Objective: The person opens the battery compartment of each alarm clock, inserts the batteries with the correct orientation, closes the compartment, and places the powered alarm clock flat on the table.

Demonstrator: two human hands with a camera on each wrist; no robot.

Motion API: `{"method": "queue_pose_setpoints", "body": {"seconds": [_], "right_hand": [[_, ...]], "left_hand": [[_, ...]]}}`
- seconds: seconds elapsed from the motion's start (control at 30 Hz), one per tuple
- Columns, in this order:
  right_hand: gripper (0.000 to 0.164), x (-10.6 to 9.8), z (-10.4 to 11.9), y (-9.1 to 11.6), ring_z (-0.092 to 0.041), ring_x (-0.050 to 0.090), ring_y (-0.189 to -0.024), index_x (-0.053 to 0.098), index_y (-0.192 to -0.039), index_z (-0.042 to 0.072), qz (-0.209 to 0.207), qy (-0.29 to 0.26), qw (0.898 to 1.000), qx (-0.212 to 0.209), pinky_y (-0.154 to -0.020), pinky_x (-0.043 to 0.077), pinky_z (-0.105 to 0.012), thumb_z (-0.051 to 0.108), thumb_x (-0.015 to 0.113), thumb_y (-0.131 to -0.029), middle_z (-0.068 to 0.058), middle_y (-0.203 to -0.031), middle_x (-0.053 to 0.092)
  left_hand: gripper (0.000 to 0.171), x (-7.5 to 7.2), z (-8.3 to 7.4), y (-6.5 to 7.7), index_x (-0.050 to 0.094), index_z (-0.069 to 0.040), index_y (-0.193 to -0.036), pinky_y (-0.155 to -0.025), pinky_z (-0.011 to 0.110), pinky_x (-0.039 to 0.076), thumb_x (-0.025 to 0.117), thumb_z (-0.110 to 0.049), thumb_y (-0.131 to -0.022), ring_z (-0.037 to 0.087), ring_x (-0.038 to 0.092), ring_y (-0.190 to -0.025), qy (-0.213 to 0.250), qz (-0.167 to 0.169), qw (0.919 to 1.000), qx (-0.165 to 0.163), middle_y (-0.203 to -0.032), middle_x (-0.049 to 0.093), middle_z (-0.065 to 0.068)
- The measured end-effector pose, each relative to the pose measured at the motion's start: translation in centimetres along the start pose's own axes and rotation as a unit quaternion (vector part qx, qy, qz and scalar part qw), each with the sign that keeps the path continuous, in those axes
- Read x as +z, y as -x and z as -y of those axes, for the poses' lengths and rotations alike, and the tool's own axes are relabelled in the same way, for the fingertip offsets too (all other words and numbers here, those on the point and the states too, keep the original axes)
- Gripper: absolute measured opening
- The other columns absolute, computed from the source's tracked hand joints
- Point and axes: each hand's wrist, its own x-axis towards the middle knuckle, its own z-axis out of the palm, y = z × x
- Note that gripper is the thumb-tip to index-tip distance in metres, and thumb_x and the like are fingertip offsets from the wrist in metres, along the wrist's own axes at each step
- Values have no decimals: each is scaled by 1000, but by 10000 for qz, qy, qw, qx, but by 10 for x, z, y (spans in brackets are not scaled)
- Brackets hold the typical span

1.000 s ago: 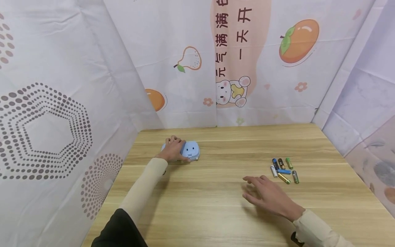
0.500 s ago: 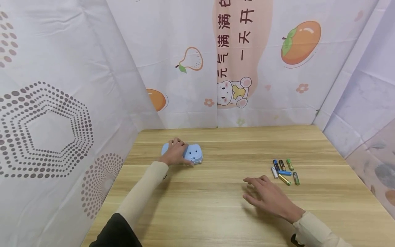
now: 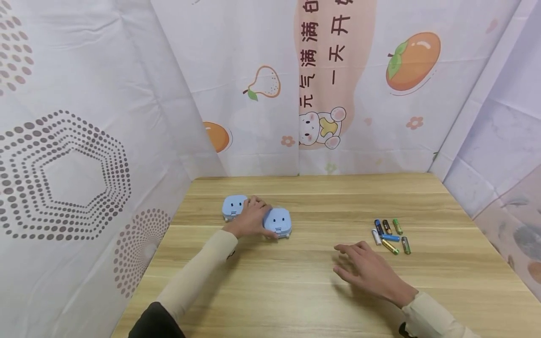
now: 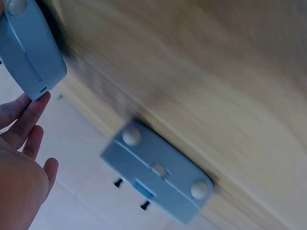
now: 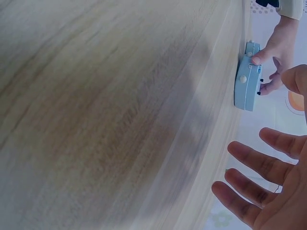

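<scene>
My left hand (image 3: 250, 218) grips a small light-blue case (image 3: 279, 222) by its left side, thumb at the near edge and fingers over the far side. The case has two dark eyes and a small mouth-like mark on top. A matching light-blue case (image 3: 233, 206) sits just left of the hand, partly covered by it. In the left wrist view, that second case (image 4: 158, 170) shows white round knobs along its side, while the held case (image 4: 33, 52) is at the upper left by the fingertips. My right hand (image 3: 374, 272) hovers low over the wooden table, fingers loosely spread, holding nothing.
Several batteries (image 3: 390, 238) of different colours lie in a loose cluster on the table (image 3: 296, 291), beyond and right of my right hand. Printed cloth (image 3: 253, 42) hangs behind the table and along both sides.
My left hand has drawn the gripped case to the right and towards me, away from the other case, leaving a gap and uncovering more of that one. The right hand stays about where it was.
</scene>
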Motion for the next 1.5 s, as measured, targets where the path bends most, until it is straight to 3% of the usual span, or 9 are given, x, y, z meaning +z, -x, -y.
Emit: {"method": "queue_pose_setpoints", "body": {"seconds": [0.43,0.67,1.0,1.27,1.5], "right_hand": [[49,3,0,2,-14,56,-101,67,-132,14,9,-7,10000,38,-70,50,-30,46,72,-95,-1,-120,72],[48,4,-2,4,-13,56,-101,67,-131,15,-15,11,10000,47,-68,48,-29,47,72,-95,0,-121,71],[48,6,-2,3,-14,57,-103,67,-130,16,-48,50,10000,42,-73,52,-33,47,73,-94,0,-120,71],[46,8,1,2,-14,58,-102,68,-129,15,-49,28,10000,-5,-75,53,-35,44,73,-95,0,-119,72],[33,10,-2,0,-13,58,-97,71,-121,11,-67,14,10000,9,-78,55,-35,29,76,-94,0,-111,74]], "left_hand": [[109,16,-29,13,54,-9,-147,-109,47,38,73,-84,-69,24,45,-126,347,8,9992,214,-140,56,7],[105,16,-47,19,54,-7,-145,-110,45,38,79,-77,-70,22,44,-126,710,-90,9969,317,-138,55,6],[104,24,-70,20,55,-10,-144,-110,42,39,73,-82,-71,20,47,-126,733,-155,9957,541,-137,56,4],[102,32,-79,23,54,-11,-146,-109,39,41,74,-79,-73,18,46,-126,717,-193,9958,542,-137,56,3],[105,35,-80,24,51,-11,-150,-109,38,42,72,-80,-74,18,47,-126,712,-244,9955,572,-140,54,3]]}}
